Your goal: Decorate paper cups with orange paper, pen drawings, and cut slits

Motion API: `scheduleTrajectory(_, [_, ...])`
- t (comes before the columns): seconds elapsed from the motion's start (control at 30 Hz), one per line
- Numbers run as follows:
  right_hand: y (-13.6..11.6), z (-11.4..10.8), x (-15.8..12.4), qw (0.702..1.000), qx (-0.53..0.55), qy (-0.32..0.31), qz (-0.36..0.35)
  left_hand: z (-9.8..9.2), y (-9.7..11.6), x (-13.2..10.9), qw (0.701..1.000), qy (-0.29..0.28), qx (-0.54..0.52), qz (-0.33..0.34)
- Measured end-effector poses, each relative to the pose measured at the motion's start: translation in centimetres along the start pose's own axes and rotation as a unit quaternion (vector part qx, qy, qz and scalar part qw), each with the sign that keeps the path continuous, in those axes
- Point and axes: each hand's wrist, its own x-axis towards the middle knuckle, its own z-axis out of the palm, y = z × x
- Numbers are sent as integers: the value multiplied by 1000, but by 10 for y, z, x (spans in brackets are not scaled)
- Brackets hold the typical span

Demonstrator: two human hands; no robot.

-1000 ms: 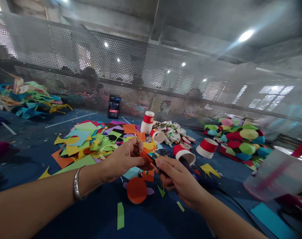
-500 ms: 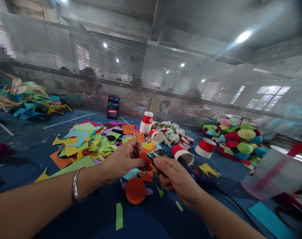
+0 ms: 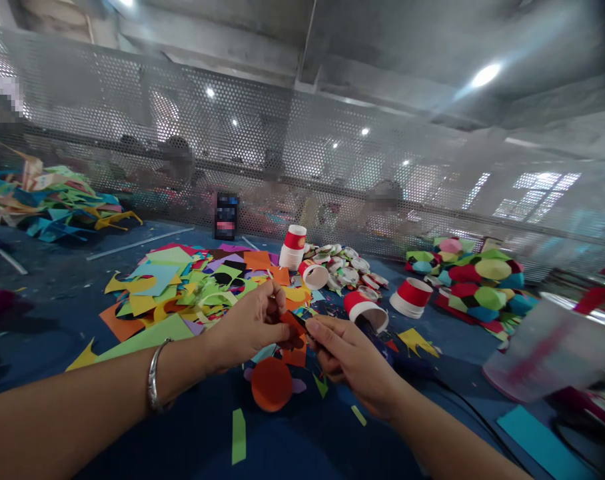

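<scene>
My left hand [image 3: 255, 320] is closed on a small piece of orange paper [image 3: 293, 323], pinched between thumb and fingers. My right hand [image 3: 345, 353] is closed around what look like dark scissors [image 3: 301, 319]; their narrow tip meets the paper, and the handles are hidden in the palm. Just below the hands, an orange paper disc [image 3: 272, 385] lies on the blue table [image 3: 182, 433], with light purple paper pieces sticking out on both sides. Green paper strips lie around it. Behind my left hand spreads a heap of coloured paper scraps [image 3: 157, 280].
Red and white paper cups [image 3: 411, 297] and a pile of round cup bottoms [image 3: 350, 267] lie beyond my hands. Colourful paper balls [image 3: 487, 280] and a clear plastic cup [image 3: 547, 353] stand at right. A phone [image 3: 226, 217] leans before a perforated metal screen [image 3: 262, 133]. A black cable [image 3: 475, 407] runs at right.
Both hands keep nearly the same place and grip. The orange paper and the dark tip between them have shifted only slightly. The things on the table lie as before.
</scene>
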Motion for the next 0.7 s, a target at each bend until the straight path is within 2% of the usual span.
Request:
scheduleTrajectory(0.4, [0, 1, 1, 1000, -6, 6, 9, 1, 0, 1, 1000, 11, 20, 6])
scheduleTrajectory(0.7, [2, -5, 4, 995, -1, 64, -73, -1, 1, 0, 998, 52, 6, -46])
